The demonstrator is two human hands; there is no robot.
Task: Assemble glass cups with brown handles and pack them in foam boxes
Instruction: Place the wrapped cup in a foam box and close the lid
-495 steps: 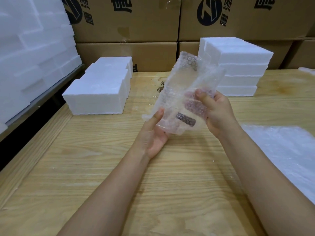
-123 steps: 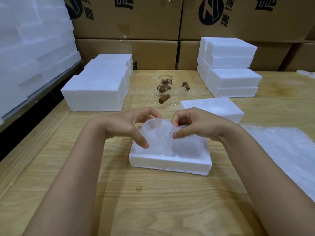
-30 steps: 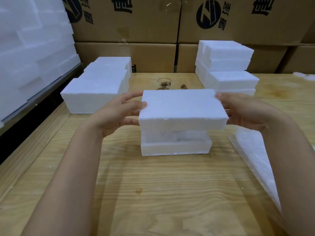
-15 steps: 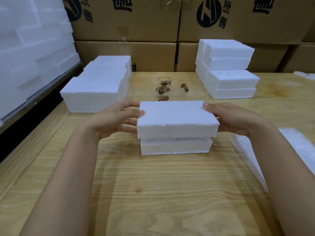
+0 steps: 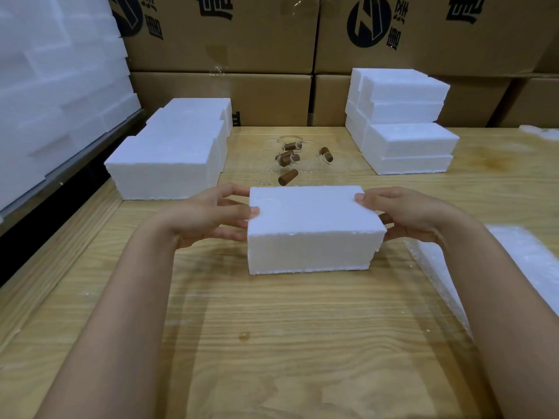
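The foam box sits closed on the tabletop, clasped between the fingers of the left hand and right hand; seating the lid looks the step in hand; next, probably an even press, then the glass cups beyond the fingers.

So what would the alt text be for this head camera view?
A person's left hand and right hand hold the ends of a closed white foam box on a wooden table. Behind it lie loose brown handles, with foam stacks on both sides and cardboard cartons along the back.
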